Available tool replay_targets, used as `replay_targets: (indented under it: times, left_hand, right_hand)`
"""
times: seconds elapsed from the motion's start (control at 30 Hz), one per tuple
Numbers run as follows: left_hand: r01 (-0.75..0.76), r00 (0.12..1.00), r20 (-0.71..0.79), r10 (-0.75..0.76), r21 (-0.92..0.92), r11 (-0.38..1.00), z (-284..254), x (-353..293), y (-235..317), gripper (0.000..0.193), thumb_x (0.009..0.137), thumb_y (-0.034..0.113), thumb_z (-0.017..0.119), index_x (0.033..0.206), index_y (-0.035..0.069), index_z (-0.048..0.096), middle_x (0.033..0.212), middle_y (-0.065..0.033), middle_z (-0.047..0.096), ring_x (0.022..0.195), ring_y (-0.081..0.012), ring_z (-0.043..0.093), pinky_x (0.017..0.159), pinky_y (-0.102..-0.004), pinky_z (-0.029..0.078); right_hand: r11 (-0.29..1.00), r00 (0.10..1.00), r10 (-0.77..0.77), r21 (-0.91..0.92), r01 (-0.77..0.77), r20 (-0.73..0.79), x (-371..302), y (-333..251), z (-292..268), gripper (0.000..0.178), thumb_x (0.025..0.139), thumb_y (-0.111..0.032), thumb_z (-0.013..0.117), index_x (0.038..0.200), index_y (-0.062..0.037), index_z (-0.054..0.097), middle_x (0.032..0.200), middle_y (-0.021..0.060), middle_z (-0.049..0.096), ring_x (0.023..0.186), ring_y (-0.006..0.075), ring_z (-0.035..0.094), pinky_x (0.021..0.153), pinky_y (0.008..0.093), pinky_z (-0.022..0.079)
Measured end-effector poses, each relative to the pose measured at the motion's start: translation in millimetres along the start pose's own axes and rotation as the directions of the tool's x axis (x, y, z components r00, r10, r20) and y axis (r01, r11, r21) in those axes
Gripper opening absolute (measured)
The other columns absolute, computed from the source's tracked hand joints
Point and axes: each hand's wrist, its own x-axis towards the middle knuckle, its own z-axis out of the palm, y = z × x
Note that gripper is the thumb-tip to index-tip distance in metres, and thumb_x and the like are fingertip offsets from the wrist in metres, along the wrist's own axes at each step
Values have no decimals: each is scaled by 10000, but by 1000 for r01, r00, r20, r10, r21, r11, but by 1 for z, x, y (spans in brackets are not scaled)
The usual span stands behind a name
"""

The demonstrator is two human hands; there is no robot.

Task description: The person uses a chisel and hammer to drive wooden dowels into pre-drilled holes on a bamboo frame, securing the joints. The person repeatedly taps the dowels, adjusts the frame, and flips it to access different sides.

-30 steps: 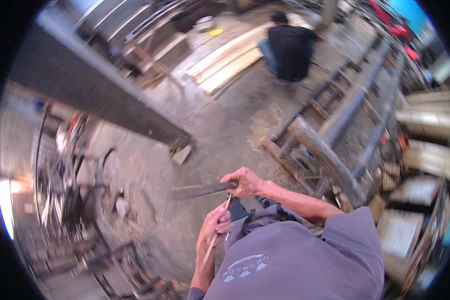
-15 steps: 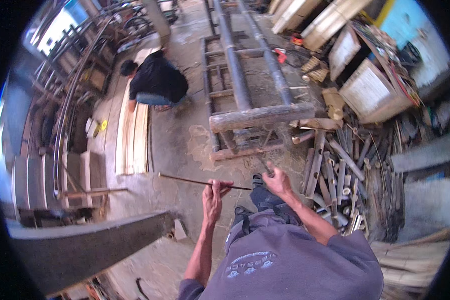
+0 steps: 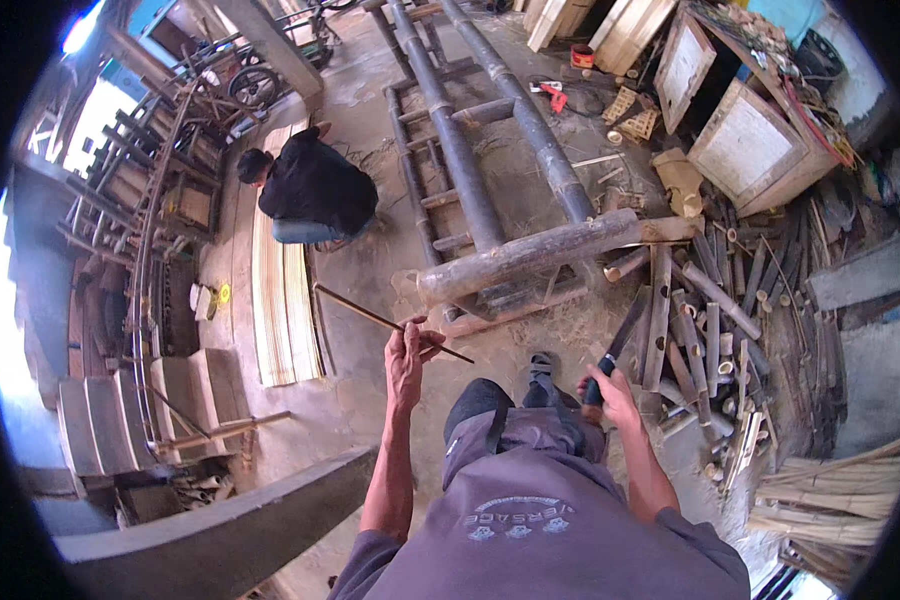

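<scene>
My left hand point(image 3: 406, 362) is closed around a thin dark stick point(image 3: 355, 308). The stick slants from the upper left down to the right, its lower end poking out past my fingers. In my right hand point(image 3: 615, 397) is a large knife point(image 3: 627, 330), gripped by its dark handle, with the blade pointing up and away to the right. Blade and stick are apart. Below my hands are my dark clothes and a sandalled foot point(image 3: 541, 368).
Ahead stands a bamboo frame point(image 3: 530, 255) of thick poles. Cut bamboo pieces point(image 3: 705, 330) lie heaped at the right, near a cabinet point(image 3: 755, 150). At the left, another person point(image 3: 320, 190) crouches over flattened bamboo strips point(image 3: 285, 320). A long ledge point(image 3: 230, 520) runs at lower left.
My right hand has moved right and lower, away from the stick, and the knife now shows clearly. My left hand still holds the stick, now tilted more steeply. The view has shifted.
</scene>
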Motion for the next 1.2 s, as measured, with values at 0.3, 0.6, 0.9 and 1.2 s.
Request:
replay_targets:
  times: [0.3,0.6,0.9,1.2]
  left_hand:
    - [-41,992,123,21,167,985,-19,89,43,454,1008,412,392,1253,41,486,929,-113,667,920,-196,644,823,-352,520]
    - [-40,927,374,12,69,997,-56,177,64,457,1008,421,388,1269,55,470,987,-94,649,962,-180,634,842,-346,517]
    - [-131,667,733,137,-66,989,29,242,49,387,993,280,491,1300,48,449,925,-61,598,923,-167,603,866,-354,509]
    - [-108,595,788,161,-120,987,62,269,23,379,973,255,542,1302,84,464,876,-41,577,896,-153,593,800,-337,502]
  right_hand:
    - [898,974,64,412,-152,219,49,55,135,367,907,-380,593,860,-17,602,751,97,625,630,203,622,477,311,514]
    - [884,982,156,429,-187,106,56,-13,316,268,915,-290,578,809,-43,583,671,75,597,549,182,570,461,305,470]
    - [875,901,-185,352,333,-394,-39,-2,299,188,881,-193,612,958,-50,517,679,37,561,606,157,572,536,311,483]
    - [956,651,-281,-141,259,-705,-66,74,250,159,908,-187,580,942,-66,483,642,0,512,506,76,490,449,247,423]
